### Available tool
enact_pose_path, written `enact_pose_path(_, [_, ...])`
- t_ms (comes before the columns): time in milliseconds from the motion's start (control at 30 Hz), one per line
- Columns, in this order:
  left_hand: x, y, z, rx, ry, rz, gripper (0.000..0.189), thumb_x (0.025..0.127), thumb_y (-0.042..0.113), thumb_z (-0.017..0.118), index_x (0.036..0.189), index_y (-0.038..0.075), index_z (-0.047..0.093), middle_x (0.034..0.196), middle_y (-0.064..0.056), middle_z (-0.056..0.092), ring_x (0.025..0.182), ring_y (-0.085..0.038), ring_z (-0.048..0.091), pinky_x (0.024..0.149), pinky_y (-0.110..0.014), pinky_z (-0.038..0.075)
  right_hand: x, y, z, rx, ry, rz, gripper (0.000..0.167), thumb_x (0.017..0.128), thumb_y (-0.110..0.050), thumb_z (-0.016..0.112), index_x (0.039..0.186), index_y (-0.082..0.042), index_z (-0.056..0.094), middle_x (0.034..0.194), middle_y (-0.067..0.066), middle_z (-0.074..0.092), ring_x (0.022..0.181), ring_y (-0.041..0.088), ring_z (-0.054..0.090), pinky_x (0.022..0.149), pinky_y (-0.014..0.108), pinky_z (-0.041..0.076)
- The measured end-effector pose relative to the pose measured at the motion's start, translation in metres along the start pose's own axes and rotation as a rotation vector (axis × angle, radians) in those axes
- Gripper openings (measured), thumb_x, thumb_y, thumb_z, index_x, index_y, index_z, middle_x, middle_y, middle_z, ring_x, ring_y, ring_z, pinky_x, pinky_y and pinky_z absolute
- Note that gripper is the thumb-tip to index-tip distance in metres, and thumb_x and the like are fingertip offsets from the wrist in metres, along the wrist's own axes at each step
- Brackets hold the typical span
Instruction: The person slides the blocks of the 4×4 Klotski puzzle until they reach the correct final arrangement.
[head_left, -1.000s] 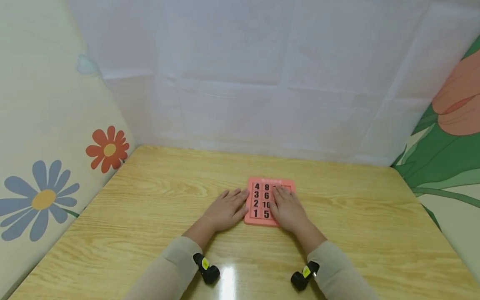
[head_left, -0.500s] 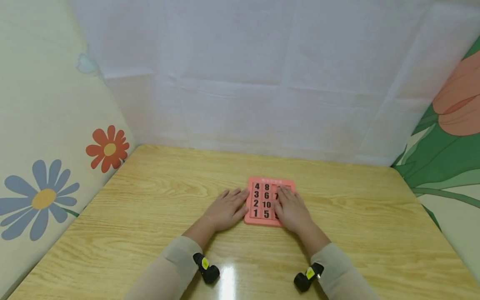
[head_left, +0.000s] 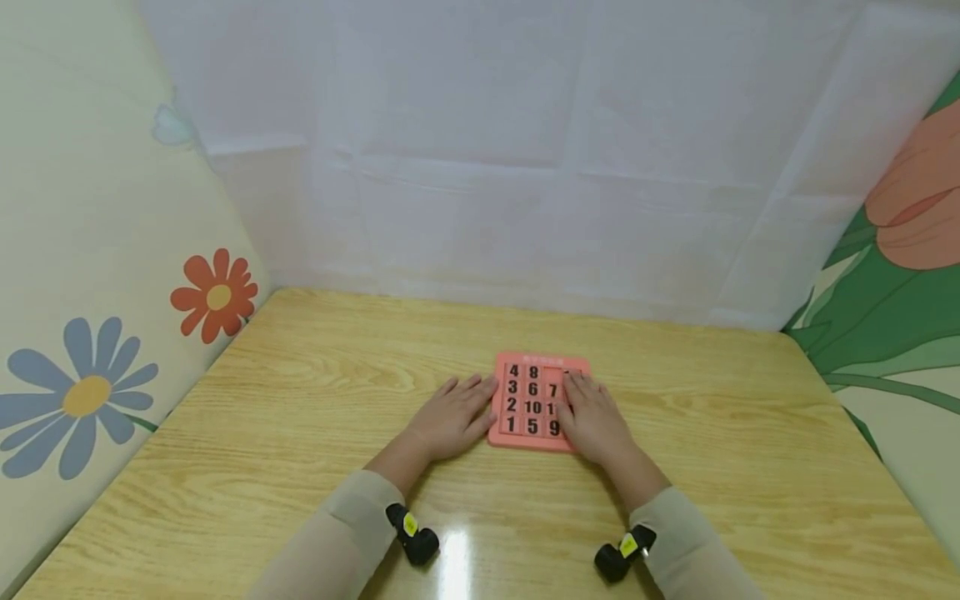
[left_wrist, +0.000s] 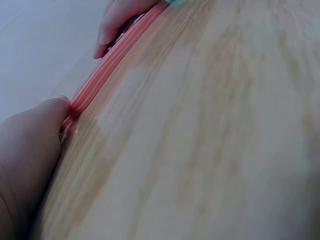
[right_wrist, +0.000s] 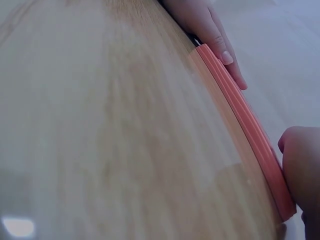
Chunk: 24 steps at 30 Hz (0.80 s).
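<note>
A pink number sliding puzzle (head_left: 534,443) lies flat on the wooden table, black numerals on its square tiles. Against its left edge rests my left hand (head_left: 450,423), fingers stretched out and thumb at the frame. My right hand (head_left: 596,421) lies over the puzzle's right side, its fingertips on a top-row tile and its thumb by the third column. That hand hides most of the right-hand column. A bare slot (head_left: 552,374) shows in the top row, right of the 8 tile (head_left: 533,372). Both wrist views show the puzzle's pink side edge (left_wrist: 100,75) low on the table.
The wooden table (head_left: 300,367) extends around the puzzle on every side. A white cloth (head_left: 465,167) hangs behind its back edge. Flower-printed panels (head_left: 90,208) stand at left and right. Small black cameras (head_left: 418,542) sit on both wrists.
My right hand has slid rightward across the puzzle, and a top-row tile has moved right with its fingertips. Third-column numbers have come into view. My left hand has stayed in place.
</note>
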<state>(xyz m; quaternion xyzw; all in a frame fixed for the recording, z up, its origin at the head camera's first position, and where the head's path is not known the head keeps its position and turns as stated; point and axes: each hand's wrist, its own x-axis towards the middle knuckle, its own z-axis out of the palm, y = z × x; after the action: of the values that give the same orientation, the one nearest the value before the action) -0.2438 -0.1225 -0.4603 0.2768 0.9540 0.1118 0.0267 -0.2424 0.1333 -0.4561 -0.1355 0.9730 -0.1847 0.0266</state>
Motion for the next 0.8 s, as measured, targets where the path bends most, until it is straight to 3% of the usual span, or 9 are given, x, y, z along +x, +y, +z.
enact_pose_path(533, [0.000, 0.001, -0.003, 0.001, -0.009, -0.009, 0.061, 0.105, 0.045, 0.032, 0.156, 0.011, 0.025, 0.162, -0.003, 0.027, 0.152, -0.026, 0.022, 0.126, -0.048, 0.011, -0.002, -0.001, -0.003, 0.023, -0.007, 0.014, 0.059, 0.105, -0.034, 0.032, 0.154, -0.001, 0.026, 0.162, 0.018, 0.023, 0.152, 0.034, 0.017, 0.125, 0.052, 0.011])
enact_pose_path(800, [-0.001, 0.002, -0.003, -0.004, -0.010, -0.006, 0.061, 0.105, 0.044, 0.033, 0.156, 0.011, 0.026, 0.162, -0.004, 0.028, 0.152, -0.026, 0.022, 0.126, -0.048, 0.012, 0.001, -0.012, 0.000, 0.031, 0.002, -0.014, 0.059, 0.105, -0.034, 0.033, 0.153, 0.000, 0.030, 0.161, 0.017, 0.026, 0.152, 0.032, 0.019, 0.125, 0.050, 0.013])
